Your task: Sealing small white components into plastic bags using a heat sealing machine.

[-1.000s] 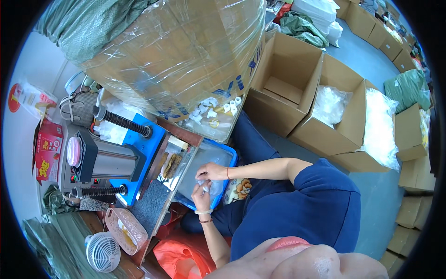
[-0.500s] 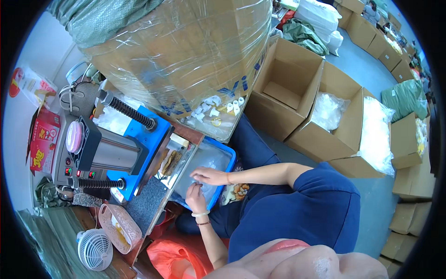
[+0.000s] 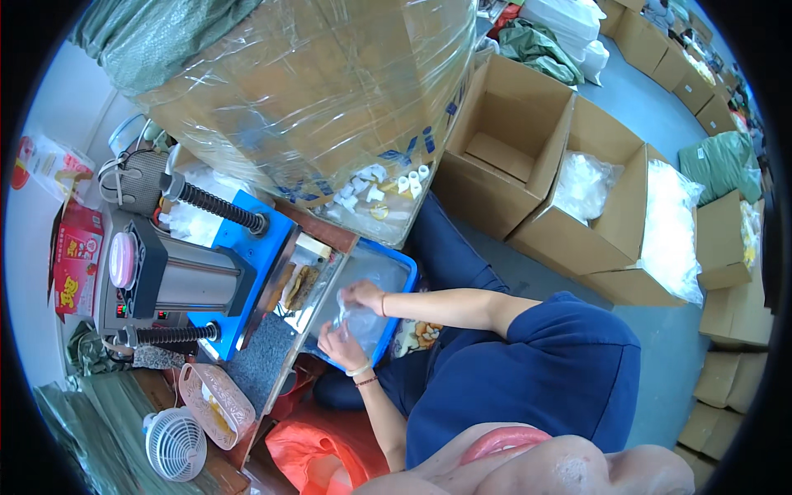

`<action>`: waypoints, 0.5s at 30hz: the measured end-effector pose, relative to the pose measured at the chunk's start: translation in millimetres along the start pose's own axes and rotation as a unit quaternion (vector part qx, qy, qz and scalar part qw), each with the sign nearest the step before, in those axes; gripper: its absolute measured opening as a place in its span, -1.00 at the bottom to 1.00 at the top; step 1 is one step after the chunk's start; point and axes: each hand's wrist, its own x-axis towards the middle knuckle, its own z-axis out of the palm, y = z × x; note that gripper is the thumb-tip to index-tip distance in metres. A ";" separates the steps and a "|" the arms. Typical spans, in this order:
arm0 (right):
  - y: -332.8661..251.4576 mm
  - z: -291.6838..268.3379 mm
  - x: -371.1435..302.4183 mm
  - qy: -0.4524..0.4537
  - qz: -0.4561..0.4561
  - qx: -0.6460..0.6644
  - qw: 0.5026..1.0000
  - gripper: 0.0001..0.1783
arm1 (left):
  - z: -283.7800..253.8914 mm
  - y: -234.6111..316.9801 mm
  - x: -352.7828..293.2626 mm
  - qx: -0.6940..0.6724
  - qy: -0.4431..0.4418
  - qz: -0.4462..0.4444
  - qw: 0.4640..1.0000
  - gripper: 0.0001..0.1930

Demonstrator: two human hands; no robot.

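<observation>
Over a blue-rimmed plastic tray [image 3: 412,266] beside the bench edge, my two hands are close together. My right hand [image 3: 363,295] has its fingers bent in a pinch. Just below it, my left hand [image 3: 343,343] has its fingers curled upward. Between the fingertips is a small whitish, see-through piece [image 3: 340,307], which looks like thin plastic; its exact kind is too small to tell. Both hands seem to grip it. Clear, crumpled plastic [image 3: 375,268] lies in the tray under them.
Left of the tray stands a press with a blue plate [image 3: 235,285] and black springs. A pink basket [image 3: 216,406], a white fan [image 3: 175,444] and an orange-red bag [image 3: 318,450] are nearby. A large wrapped carton [image 3: 305,99] stands ahead; open cardboard boxes [image 3: 503,124] are at right.
My right hand has shifted slightly up and my left slightly left. The whitish piece now shows between the fingertips. The whole view has tilted a little.
</observation>
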 end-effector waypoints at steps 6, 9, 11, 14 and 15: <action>-2.2 8.0 7.5 0.033 -0.026 -0.028 0.999 -0.73 | -4.3 -21.1 -13.1 -0.174 -0.055 -0.170 0.968 -0.69; -11.2 12.1 8.5 -0.060 -0.098 0.026 0.993 -0.69 | 11.5 -29.5 -6.6 -0.176 -0.127 -0.090 0.972 -0.43; -8.5 12.5 5.6 -0.099 -0.067 0.037 0.992 -0.69 | 16.1 -46.2 -20.8 -0.150 -0.185 -0.177 0.955 -0.62; -6.9 -11.6 4.7 -0.176 -0.114 -0.061 0.976 -0.71 | 10.5 -38.6 -19.0 -0.174 -0.191 -0.197 0.946 -0.71; -3.9 -6.5 -4.5 -0.159 -0.262 -0.176 0.935 -0.59 | 10.4 -49.6 -26.4 -0.182 -0.168 -0.200 0.948 -0.73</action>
